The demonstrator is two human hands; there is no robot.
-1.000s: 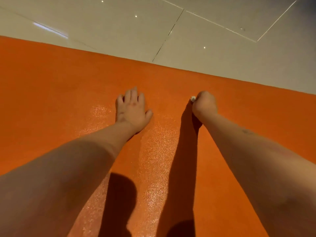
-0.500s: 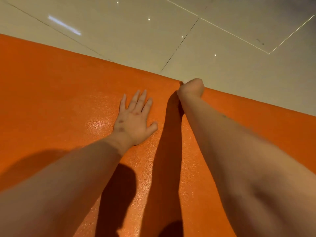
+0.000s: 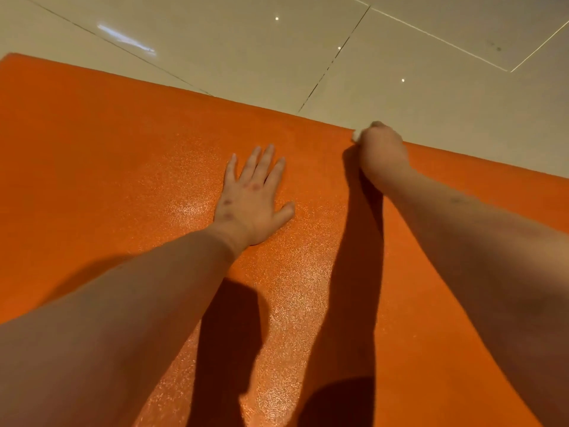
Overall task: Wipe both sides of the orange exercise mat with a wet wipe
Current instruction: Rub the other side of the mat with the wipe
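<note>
The orange exercise mat lies flat on the floor and fills most of the view. My left hand rests palm down on it, fingers straight and spread. My right hand is curled at the mat's far edge, gripping a white wet wipe; only a small corner of the wipe shows at the hand's left side. A shiny, damp-looking streak runs down the mat between my arms.
Beyond the mat's far edge lies a glossy beige tiled floor with dark grout lines and light reflections. The mat's far left corner is in sight. Shadows of my arms fall across the near part of the mat.
My right hand has slid away from me to the mat's far edge with the wipe. My left hand's fingers have straightened and spread; the hand has stayed flat on the mat.
</note>
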